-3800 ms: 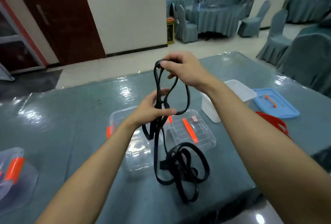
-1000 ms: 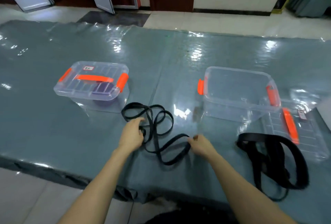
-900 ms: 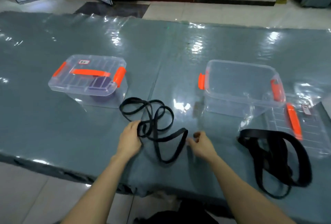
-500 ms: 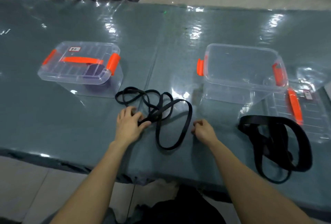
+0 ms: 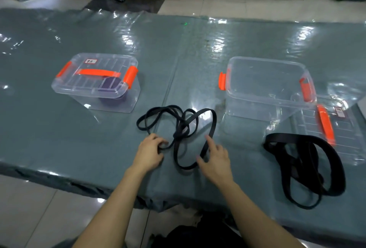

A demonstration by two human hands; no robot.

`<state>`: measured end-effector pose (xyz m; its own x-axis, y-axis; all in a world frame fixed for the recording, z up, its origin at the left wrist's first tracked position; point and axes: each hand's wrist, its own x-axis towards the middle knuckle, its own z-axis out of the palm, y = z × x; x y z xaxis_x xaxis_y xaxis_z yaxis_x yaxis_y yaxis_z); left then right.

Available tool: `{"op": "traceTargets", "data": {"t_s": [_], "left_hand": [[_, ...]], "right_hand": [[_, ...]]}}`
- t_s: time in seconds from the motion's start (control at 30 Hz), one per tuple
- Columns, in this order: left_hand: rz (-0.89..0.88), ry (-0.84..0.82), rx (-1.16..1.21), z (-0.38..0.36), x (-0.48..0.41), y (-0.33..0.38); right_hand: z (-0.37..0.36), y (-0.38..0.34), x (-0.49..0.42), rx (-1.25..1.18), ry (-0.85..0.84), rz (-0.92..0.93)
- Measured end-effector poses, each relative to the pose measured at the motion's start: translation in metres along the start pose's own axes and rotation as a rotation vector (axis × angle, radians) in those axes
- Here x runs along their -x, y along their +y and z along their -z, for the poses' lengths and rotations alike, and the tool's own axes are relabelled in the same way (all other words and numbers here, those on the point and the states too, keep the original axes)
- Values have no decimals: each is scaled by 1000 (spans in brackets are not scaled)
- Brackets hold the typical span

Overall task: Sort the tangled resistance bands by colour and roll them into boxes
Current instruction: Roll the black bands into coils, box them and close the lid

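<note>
Flanking the thin band (image 5: 179,131) sit lidded box (image 5: 89,81) and open box (image 5: 255,107).

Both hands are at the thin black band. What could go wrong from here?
1. The left hand grips the thin black band beside a tight crossing of its loops; pulling there could cinch the tangle rather than free it.
2. The right hand lies open against the loop, so the band may slip from under it.
3. The wide black band has a loop near the table front edge and could slide off.
</note>
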<state>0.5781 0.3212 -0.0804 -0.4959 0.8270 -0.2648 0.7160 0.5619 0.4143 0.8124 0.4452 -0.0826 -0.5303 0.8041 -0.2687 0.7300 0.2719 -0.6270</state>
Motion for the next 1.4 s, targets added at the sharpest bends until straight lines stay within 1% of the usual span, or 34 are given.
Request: {"op": "traceTargets", "data": {"t_s": [0.07,0.1,0.2,0.23,0.27,0.33,0.4,0.43,0.47,0.5,0.53,0.57,0.6,0.63,0.67,0.7,0.73,0.8,0.83,0.87,0.9,0.93,0.97,1.0,1.07,1.13,1.17,1.2,1.23,1.27,1.3,1.33,1.37,1.4], "left_hand": [[19,27,78,1,4,0],[28,47,144,1,8,1],[-17,171,331,9,23,3],[-38,221,359,14,29,4],[-51,271,382,21,34,5],[-61,413,420,40,42,6],[-65,669,435,63,52,0],[-57,800,429,74,57,-8],[-21,901,394,82,60,-22],[49,931,302,87,63,-38],[155,860,184,88,66,-53],[261,675,67,85,66,-69],[346,430,-32,79,65,-82],[398,215,-111,72,66,-87],[432,52,-157,63,66,-87],[448,-26,-183,55,67,-85],[444,-24,-201,46,66,-81],[423,128,-203,35,65,-67],[383,210,-193,31,61,-61],[320,252,-160,26,57,-54],[257,238,-96,23,53,-45],[197,194,-34,19,50,-37],[143,157,-13,13,48,-29],[96,149,-32,6,45,-23],[20,165,-54,-5,42,-16],[-28,195,-33,-7,43,-20],[-13,268,-33,-3,46,-29],[38,390,-31,3,50,-44],[145,538,-31,12,55,-62],[294,652,-34,23,60,-81],[455,687,-39,34,65,-97],[585,661,-46,44,68,-109],[651,614,-49,51,68,-113],[645,583,-46,54,67,-110]], "right_hand": [[-6,-2,5,303,-71,122],[-6,-3,6,388,-89,145],[-7,-4,4,481,-73,151],[-7,-5,3,465,-45,137],[-6,-7,2,394,7,106],[2,-13,-1,140,213,2],[17,-16,-10,-92,482,-153],[28,-15,-16,-174,584,-237],[39,-12,-21,-215,636,-315],[46,-7,-25,-217,639,-386],[48,-3,-26,-184,601,-447],[47,0,-24,-130,549,-481],[42,2,-20,-73,507,-480],[35,2,-15,-28,491,-437],[28,0,-11,9,500,-347],[22,-3,-8,36,520,-219],[17,-8,-6,58,531,-65],[11,-21,-7,117,471,240],[8,-29,-8,151,376,337],[4,-37,-10,179,250,385],[-1,-44,-12,199,130,386],[-6,-48,-16,205,25,337],[-11,-51,-20,198,-57,263],[-14,-51,-24,195,-101,194],[-17,-47,-31,279,-79,129],[-14,-38,-38,343,6,124],[-13,-34,-43,319,41,113],[-12,-29,-47,262,63,89],[-10,-26,-52,176,74,53],[-8,-24,-56,75,74,5],[-6,-24,-59,-34,68,-47],[-2,-27,-60,-145,66,-89],[4,-29,-61,-243,75,-123],[11,-32,-61,-321,93,-148]]}}
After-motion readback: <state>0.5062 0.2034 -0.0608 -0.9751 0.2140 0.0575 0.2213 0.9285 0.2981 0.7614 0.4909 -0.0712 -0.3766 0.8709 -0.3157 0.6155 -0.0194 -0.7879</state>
